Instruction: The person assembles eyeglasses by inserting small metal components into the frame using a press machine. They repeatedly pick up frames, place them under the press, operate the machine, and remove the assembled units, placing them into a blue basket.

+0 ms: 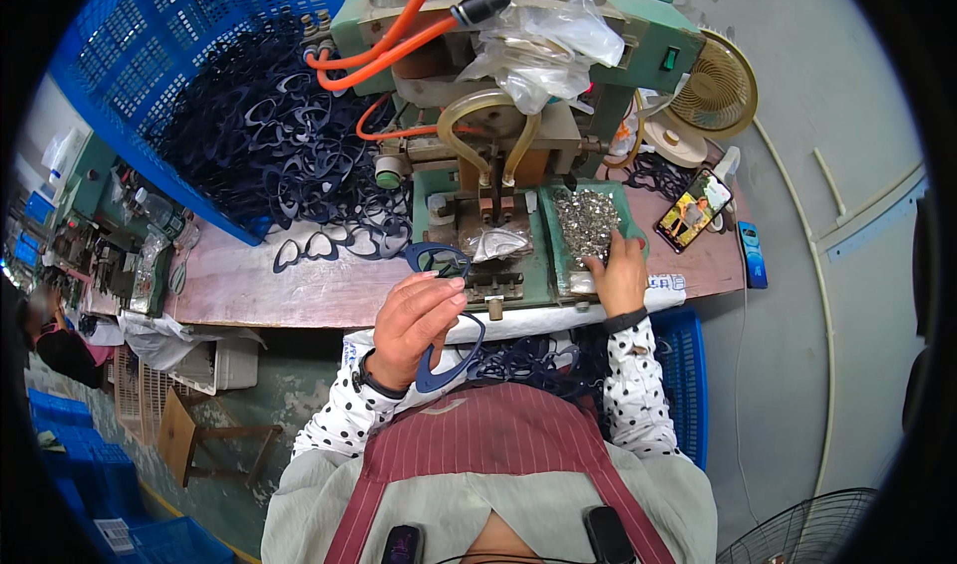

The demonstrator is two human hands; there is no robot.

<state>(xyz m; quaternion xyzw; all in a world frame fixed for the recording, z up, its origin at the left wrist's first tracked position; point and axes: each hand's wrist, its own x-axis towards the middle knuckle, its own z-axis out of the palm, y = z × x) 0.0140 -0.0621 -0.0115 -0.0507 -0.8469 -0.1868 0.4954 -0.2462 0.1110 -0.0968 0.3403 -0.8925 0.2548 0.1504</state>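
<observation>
My left hand [417,327] is closed on dark blue flat loops in front of the green press [543,283]. One loop [451,377] hangs below the palm; another loop [439,251] is at the fingertips, by the press bed. My right hand [624,283] reaches into a green tray [550,250] of small shiny metal pieces [588,220]. Its thumb and fingers are apart at the edge of the heap; nothing shows between them. A crumpled clear plastic piece [498,244] covers part of the bed under the press head.
A blue crate [199,200] spills dark blue loops [339,243] onto the table at left. More loops [533,361] lie over my lap, beside another blue crate [688,390]. A phone [693,210], a blue packet [753,255] and a fan [713,86] are at right. Orange hoses [389,58] cross the press.
</observation>
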